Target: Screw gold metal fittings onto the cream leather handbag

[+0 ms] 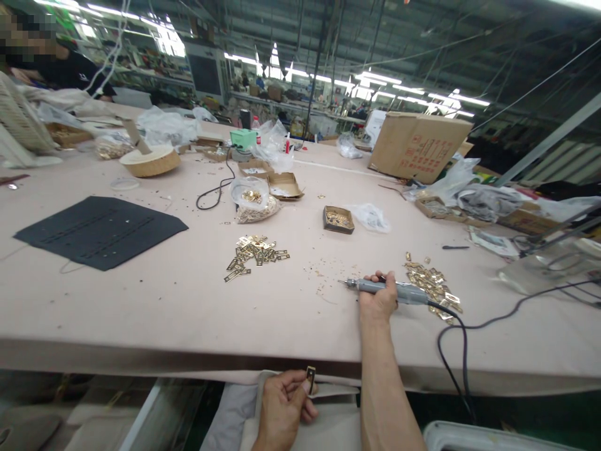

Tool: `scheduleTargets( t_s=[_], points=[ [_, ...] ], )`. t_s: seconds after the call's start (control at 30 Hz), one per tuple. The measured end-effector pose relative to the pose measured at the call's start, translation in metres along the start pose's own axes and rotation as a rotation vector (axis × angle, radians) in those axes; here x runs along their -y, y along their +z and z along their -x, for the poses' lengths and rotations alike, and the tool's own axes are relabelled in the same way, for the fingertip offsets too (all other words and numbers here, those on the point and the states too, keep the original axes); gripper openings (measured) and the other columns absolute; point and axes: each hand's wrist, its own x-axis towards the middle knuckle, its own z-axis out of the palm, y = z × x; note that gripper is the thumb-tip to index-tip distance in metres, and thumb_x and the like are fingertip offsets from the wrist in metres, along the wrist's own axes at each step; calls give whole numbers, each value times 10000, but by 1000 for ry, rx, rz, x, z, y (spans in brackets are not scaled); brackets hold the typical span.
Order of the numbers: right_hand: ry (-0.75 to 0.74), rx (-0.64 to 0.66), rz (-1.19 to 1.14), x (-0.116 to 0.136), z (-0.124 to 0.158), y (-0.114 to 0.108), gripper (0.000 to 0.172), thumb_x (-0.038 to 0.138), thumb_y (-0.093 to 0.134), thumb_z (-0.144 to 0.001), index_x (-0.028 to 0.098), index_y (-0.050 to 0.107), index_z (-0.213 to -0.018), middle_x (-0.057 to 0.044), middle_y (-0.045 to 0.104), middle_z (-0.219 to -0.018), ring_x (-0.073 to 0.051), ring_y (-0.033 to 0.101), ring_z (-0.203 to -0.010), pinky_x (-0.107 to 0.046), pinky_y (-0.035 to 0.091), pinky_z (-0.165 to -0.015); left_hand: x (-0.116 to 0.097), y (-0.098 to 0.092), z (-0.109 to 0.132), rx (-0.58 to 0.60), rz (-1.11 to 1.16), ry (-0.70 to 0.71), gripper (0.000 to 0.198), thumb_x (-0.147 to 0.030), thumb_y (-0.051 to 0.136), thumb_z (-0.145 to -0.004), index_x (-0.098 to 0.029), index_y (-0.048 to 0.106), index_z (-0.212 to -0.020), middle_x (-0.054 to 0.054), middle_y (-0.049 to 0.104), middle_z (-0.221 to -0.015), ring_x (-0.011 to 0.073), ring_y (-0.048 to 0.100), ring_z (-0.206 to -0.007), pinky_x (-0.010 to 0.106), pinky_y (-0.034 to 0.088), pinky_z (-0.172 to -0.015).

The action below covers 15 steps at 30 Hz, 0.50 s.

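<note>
Between the thumb and fingers of my left hand (286, 401) is a small gold metal plate (310, 379) with a dark slot, held below the table's front edge. Beige material (328, 413), perhaps a bag part, lies beneath that hand on my lap. My right hand (379, 299) is wrapped round a grey electric screwdriver (408, 293), its bit pointing left over the tabletop. Tiny screws (323, 275) are scattered near the bit. One pile of flat gold plates (253, 252) lies left of the screwdriver, and a pile of gold fittings (429, 282) to its right.
A black cable (464, 338) runs from the screwdriver. Further back stand a small box of metal parts (338, 219), a bag of hardware (256, 203) and a large carton (417, 147). Black panel (101, 232) lies left. A person (70, 66) is at far left.
</note>
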Motion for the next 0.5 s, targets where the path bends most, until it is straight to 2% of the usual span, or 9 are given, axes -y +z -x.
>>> scheduleTargets(
  t_s=[0.3, 0.5],
  points=[
    [0, -44, -20, 2, 2, 2, 210, 287, 705, -841, 187, 520, -857, 42, 598, -758, -59, 533, -551, -205, 522, -557, 9, -1, -1, -33, -13, 24, 551, -605, 818, -685, -86, 759, -861, 141, 754, -687, 164, 645, -393, 205, 485, -358],
    [-12, -55, -21, 3, 3, 2, 213, 278, 713, -831, 185, 523, -859, 40, 602, -771, -56, 533, -550, -206, 527, -560, 6, 0, -1, -40, -4, 23, 555, -602, 827, -673, -85, 754, -860, 148, 756, -696, 167, 649, -399, 207, 489, -363]
  ],
)
